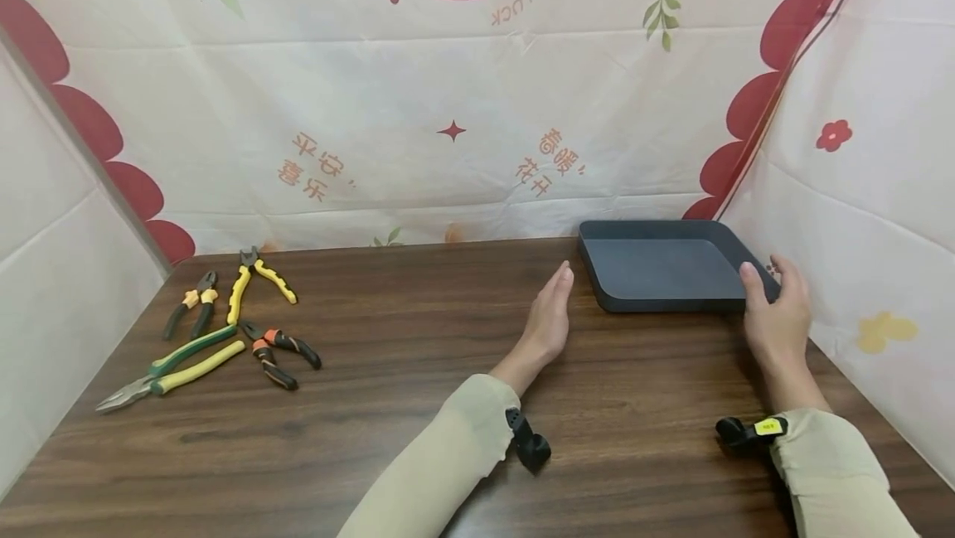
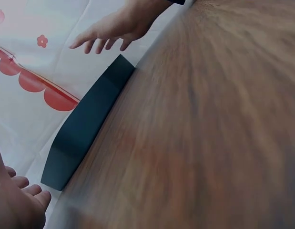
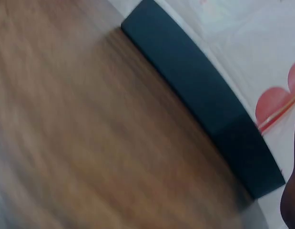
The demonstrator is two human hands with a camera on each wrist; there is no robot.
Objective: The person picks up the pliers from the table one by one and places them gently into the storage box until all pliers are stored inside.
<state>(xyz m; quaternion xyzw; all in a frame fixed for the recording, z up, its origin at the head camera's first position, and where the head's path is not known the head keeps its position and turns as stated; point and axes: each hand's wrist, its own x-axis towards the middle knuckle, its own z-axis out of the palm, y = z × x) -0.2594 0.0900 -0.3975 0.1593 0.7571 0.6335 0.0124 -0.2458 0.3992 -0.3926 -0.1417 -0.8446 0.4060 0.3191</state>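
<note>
A dark grey rectangular tray lies flat at the far right of the table, its low side wall showing in the left wrist view. My left hand is just left of the tray, fingers straight and held together, with a gap between. At the tray's front right corner is my right hand, thumb and fingers spread apart and overlapping that corner in the head view. Neither hand grips anything. Only a dark edge of the right hand appears in the right wrist view, beside the tray wall.
On the left of the brown wooden table lie yellow-handled pliers, black-and-yellow pliers, orange-and-black pliers and long green-and-yellow pliers. A printed white cloth walls the back and sides.
</note>
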